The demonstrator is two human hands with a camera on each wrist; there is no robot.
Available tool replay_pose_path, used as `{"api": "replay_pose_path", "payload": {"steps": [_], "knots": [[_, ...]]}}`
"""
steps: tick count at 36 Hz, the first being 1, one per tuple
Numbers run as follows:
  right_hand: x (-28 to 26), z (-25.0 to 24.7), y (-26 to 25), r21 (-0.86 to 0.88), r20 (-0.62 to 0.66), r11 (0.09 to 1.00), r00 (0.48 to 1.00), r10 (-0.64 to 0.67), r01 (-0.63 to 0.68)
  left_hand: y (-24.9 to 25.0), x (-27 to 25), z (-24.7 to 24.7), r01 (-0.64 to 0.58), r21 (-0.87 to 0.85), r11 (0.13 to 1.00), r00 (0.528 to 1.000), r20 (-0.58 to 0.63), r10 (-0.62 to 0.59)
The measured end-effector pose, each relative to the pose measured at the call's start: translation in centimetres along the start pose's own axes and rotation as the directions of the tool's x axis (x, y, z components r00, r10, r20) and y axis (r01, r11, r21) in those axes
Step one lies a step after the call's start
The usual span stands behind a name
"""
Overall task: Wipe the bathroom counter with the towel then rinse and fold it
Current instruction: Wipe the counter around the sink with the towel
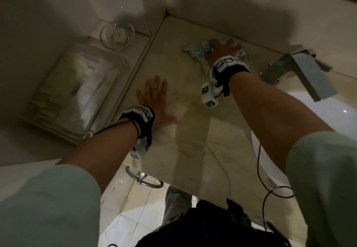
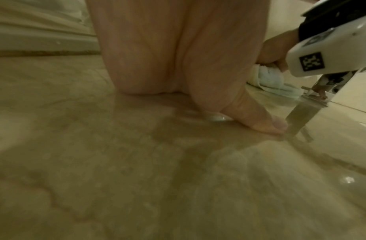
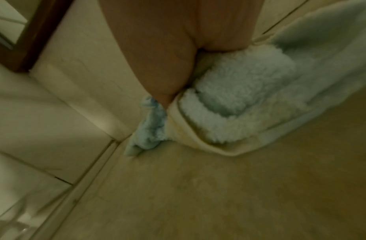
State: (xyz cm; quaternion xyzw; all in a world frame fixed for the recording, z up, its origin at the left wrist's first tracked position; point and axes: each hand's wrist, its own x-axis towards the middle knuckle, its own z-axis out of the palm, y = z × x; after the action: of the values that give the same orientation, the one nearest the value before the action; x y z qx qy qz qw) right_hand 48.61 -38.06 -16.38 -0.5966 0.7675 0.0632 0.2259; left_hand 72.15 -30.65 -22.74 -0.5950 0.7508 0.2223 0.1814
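A light blue fluffy towel [image 1: 196, 51] lies bunched on the beige marble counter [image 1: 193, 131], near the back wall. My right hand [image 1: 223, 49] sits on top of it and grips the bunched cloth against the counter. In the right wrist view the towel [image 3: 239, 97] bulges out from under the palm [image 3: 167, 48], close to the wall corner. My left hand [image 1: 154, 95] lies flat on the bare counter, fingers spread, nearer the left edge and holding nothing. In the left wrist view its thumb [image 2: 258, 120] rests on the wet, shiny stone, and the towel [image 2: 268, 78] shows beyond it.
A chrome faucet [image 1: 301, 73] stands to the right of the towel, over the white sink basin [image 1: 332, 115]. On a lower ledge at the left are a glass bowl [image 1: 116, 34] and a clear box [image 1: 77, 92]. A metal ring [image 1: 144, 178] hangs below the counter's front edge.
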Motion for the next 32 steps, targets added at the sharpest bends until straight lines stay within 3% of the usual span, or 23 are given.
{"api": "replay_pose_path", "payload": {"steps": [3, 5, 9, 19, 25, 32], "knots": [[0.8, 1.4, -1.8, -0.029, -0.041, 0.996, 0.996, -0.080, 0.079, 0.2, 0.2, 0.3, 0.020, 0.012, 1.000, 0.999, -0.033, -0.019], [0.8, 2.5, -3.7, -0.013, -0.003, 0.989, 0.989, -0.145, 0.145, 0.2, 0.3, 0.3, 0.020, 0.017, 1.000, 0.998, -0.052, -0.019], [-0.2, 3.2, -5.4, 0.055, 0.034, 0.987, 0.987, -0.155, 0.153, 0.0, 0.6, 1.1, 0.022, 0.005, 1.000, 0.993, -0.114, -0.021], [-0.9, 3.8, -2.7, 0.085, 0.076, 0.984, 0.984, -0.161, 0.154, 0.1, 0.1, 0.1, 0.007, -0.003, 1.000, 0.999, -0.034, -0.007], [-4.4, 4.1, -0.4, 0.125, 0.041, 0.981, 0.987, -0.154, 0.148, -0.1, -0.1, -0.1, -0.004, 0.018, 1.000, 1.000, -0.006, 0.005], [-8.2, 6.3, 2.7, 0.059, 0.052, 0.993, 0.993, -0.108, 0.105, -0.4, -0.7, -0.1, -0.044, 0.009, 0.999, 0.999, -0.008, 0.044]]}}
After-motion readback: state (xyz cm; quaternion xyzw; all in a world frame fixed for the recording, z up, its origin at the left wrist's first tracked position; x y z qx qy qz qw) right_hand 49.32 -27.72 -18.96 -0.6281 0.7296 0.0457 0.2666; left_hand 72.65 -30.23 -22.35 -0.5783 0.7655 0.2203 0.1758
